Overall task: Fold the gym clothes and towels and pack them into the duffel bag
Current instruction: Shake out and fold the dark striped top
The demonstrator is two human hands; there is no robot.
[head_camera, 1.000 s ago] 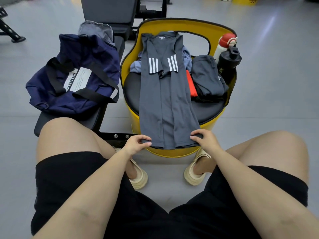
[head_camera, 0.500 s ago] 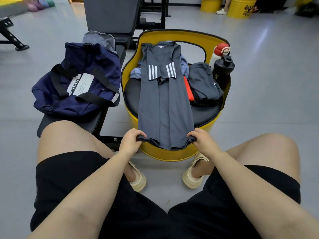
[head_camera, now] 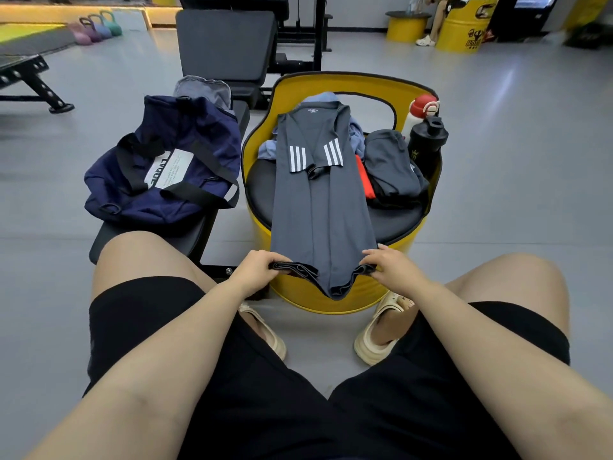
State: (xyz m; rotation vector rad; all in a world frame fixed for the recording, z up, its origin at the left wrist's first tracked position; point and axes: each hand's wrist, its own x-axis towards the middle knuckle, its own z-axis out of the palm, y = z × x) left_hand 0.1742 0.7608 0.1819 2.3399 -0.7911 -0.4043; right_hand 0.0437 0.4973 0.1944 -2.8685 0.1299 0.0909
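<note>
A dark grey shirt (head_camera: 320,207) with white sleeve stripes lies lengthwise on the black cushion of a yellow drum seat (head_camera: 335,297), its sides folded inward into a long strip. My left hand (head_camera: 257,270) pinches the hem's left corner and my right hand (head_camera: 389,268) pinches the right corner, and the hem is raised off the seat's front edge. A navy duffel bag (head_camera: 166,167) with black straps lies open on the bench to the left. Beside the shirt sit a grey folded garment (head_camera: 389,164), a red item (head_camera: 365,177) and a light blue cloth (head_camera: 356,134).
A black shaker bottle (head_camera: 426,144) and a white bottle with a red cap (head_camera: 421,111) stand at the seat's right rim. A black weight bench (head_camera: 229,44) stands behind. Kettlebells (head_camera: 98,28) and yellow drums (head_camera: 462,24) sit far back on the grey floor.
Both hands have taken hold of the shirt's hem and raised it off the seat's front edge. The view has tilted up to show more of the room.
</note>
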